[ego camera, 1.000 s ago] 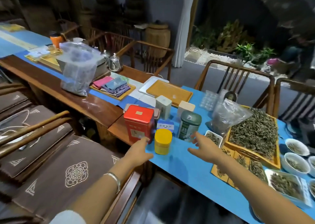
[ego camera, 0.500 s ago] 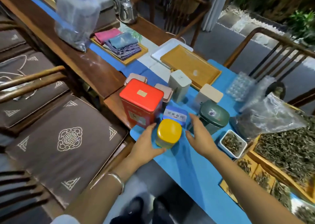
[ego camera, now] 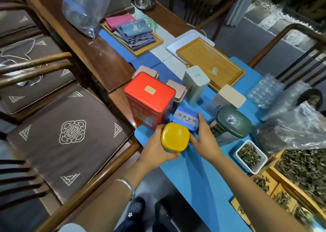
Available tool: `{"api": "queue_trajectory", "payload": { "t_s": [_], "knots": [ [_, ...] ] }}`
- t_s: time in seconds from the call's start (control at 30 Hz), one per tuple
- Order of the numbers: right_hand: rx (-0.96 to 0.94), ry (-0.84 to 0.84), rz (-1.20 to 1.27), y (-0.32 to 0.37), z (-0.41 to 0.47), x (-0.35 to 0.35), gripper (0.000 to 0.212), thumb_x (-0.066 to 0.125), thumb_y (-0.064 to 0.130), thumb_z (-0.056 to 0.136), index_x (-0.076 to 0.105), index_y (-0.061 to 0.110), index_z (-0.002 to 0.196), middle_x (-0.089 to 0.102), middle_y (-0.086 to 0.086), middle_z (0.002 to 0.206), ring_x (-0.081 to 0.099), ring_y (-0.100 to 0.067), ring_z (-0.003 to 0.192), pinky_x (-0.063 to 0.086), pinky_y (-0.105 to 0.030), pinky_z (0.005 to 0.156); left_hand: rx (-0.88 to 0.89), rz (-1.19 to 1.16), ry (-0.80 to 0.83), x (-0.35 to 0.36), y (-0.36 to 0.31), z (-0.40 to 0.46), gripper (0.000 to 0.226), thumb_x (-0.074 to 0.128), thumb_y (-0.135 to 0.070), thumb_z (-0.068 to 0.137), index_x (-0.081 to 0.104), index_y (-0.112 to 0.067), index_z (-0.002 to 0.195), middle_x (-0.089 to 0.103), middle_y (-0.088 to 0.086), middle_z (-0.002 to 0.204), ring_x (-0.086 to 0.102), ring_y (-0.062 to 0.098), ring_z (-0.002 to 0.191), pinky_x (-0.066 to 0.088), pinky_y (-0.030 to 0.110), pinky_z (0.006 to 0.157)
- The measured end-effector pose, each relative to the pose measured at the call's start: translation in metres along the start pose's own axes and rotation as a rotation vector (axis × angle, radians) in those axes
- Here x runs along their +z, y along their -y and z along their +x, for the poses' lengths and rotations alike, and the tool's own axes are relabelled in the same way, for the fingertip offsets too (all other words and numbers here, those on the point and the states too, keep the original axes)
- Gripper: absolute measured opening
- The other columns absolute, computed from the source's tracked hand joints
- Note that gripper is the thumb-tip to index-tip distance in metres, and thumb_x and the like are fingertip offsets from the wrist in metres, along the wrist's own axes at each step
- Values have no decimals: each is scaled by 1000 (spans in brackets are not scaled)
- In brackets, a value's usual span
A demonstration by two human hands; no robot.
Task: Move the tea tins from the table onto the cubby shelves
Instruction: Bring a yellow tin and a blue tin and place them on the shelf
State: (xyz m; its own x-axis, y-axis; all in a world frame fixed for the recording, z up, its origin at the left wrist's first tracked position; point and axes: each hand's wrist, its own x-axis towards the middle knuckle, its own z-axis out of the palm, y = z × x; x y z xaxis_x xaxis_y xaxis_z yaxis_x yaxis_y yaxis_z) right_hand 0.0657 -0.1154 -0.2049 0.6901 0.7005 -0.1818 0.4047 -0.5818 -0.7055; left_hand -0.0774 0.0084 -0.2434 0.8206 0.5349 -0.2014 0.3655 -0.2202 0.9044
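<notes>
Tin, yellow, rounded-square lid | left hand fingers wrapped around it | right hand fingers spread loose

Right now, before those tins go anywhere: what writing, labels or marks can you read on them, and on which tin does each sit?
"班章古树": white band on the lid of the small blue tin.
Red tin: gold lid sticker, too small to read.
Green-lidded tin: picture label, writing blurred.
Grey-white tin: small round lid mark, unreadable.
Cream-lidded tin: side markings unreadable.
Yellow-lidded tin: no text visible.
</notes>
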Motion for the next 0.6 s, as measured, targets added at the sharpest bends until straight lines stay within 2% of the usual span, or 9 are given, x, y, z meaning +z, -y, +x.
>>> {"api": "queue_trajectory", "payload": {
  "t_s": [0.1, 0.13, 0.23, 0.3, 0.37, 0.4, 0.47, 0.53, 0.6],
  "knots": [
    [12, -4, 26, 0, 6, 5, 92, 67, 25, 89, 2, 4, 152, 18, -13, 160, 20, -25, 147, 19, -37, 119, -48, 5, -11, -4, 4, -6, 88, 87, -46, 43, 27, -59, 106, 59, -22, 106, 62, 3, 95, 47, 17, 68],
    [18, -18, 24, 0, 7, 8, 95, 68, 25, 88, 2, 3, 152, 19, -13, 159, 20, -26, 147, 19, -37, 119, -61, 4, -26, -5, 6, -9, 87, 87, -46, 43, 29, -58, 106, 60, -23, 104, 62, -1, 93, 46, 16, 67],
    [31, -91, 8, -2, 11, 15, 101, 74, 25, 84, 2, 1, 152, 25, -15, 155, 26, -27, 142, 15, -18, 108, -79, -13, -57, -11, 13, -19, 90, 89, -48, 41, 30, -62, 107, 60, -25, 102, 59, -12, 92, 45, 7, 63],
    [48, -116, 23, -2, 13, 18, 106, 78, 27, 79, 5, 2, 152, 30, -16, 150, 29, -27, 139, 18, -17, 105, -76, -51, -60, -14, 17, -24, 92, 92, -47, 40, 32, -63, 109, 60, -28, 102, 57, -15, 94, 45, 3, 66],
    [52, -130, 3, -2, 16, 21, 104, 82, 32, 74, 17, 2, 150, 37, -17, 142, 35, -28, 133, 28, -26, 106, -72, -96, -69, -16, 20, -27, 89, 93, -47, 40, 39, -60, 109, 61, -31, 104, 60, -10, 95, 49, 9, 68],
    [46, -142, -19, -2, 17, 22, 98, 83, 34, 72, 28, 2, 145, 41, -16, 135, 40, -28, 128, 33, -27, 101, -75, -121, -74, -18, 20, -29, 87, 93, -48, 39, 42, -59, 110, 62, -30, 105, 62, -6, 96, 51, 13, 70],
    [43, -160, -27, -3, 17, 26, 83, 86, 35, 68, 41, 5, 130, 47, -11, 120, 48, -25, 114, 35, -21, 85, -81, -176, -68, -21, 22, -30, 87, 93, -48, 42, 47, -54, 115, 65, -25, 109, 65, -1, 100, 56, 24, 78],
    [51, -141, 22, -4, 16, 28, 76, 86, 31, 68, 40, 9, 125, 49, -6, 115, 51, -20, 106, 36, -19, 78, -78, -205, -43, -25, 25, -32, 85, 93, -49, 45, 51, -47, 119, 67, -16, 112, 66, 5, 101, 58, 31, 78],
    [43, -122, 64, -4, 12, 29, 72, 84, 26, 70, 38, 13, 123, 49, 2, 110, 52, -15, 99, 38, -16, 70, -77, -205, -27, -31, 26, -35, 81, 92, -50, 46, 53, -44, 117, 68, -12, 110, 68, 8, 98, 57, 31, 74]
  ]
}}
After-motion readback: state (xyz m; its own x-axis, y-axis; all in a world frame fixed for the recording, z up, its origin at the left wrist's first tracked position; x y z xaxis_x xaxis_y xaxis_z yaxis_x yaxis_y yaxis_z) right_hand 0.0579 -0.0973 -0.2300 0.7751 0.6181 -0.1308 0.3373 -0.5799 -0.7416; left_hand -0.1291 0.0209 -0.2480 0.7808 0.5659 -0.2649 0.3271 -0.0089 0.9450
